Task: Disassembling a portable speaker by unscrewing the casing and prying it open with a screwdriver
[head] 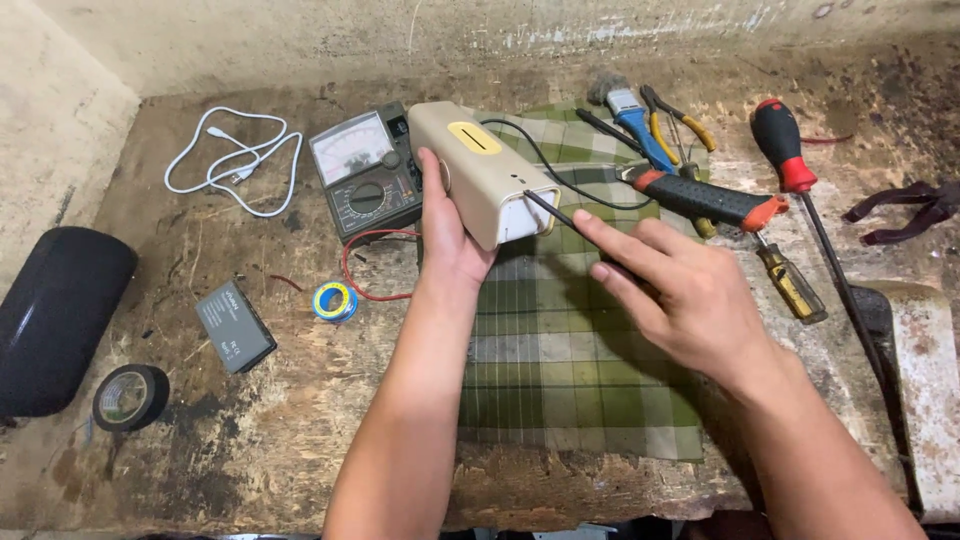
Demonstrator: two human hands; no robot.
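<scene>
1. The left hand (pixel 447 235) is closed around the side of a cream box with a yellow oval (pixel 480 170) on top. The box sits tipped up over the green checked cloth (pixel 570 370), in the middle of the bench.
2. The right hand (pixel 680 295) pinches a thin black probe (pixel 548 211) between its fingers. The tip of the probe touches the white end of the box.
3. A black wire (pixel 545 160) loops over the cloth behind the box.
4. Just left of the box is a dark meter with a dial (pixel 365 172). A red wire (pixel 372 262) curls below it.
5. Near that lie a little roll of blue and yellow tape (pixel 333 301), a small grey box (pixel 235 326), a black tape roll (pixel 130 397) and a white cable (pixel 235 160).
6. To the right are screwdrivers, one with a red and black handle (pixel 782 145), some pliers (pixel 678 120) and a brush (pixel 625 105).
7. It all rests on a worn wooden bench (pixel 300 440).
</scene>
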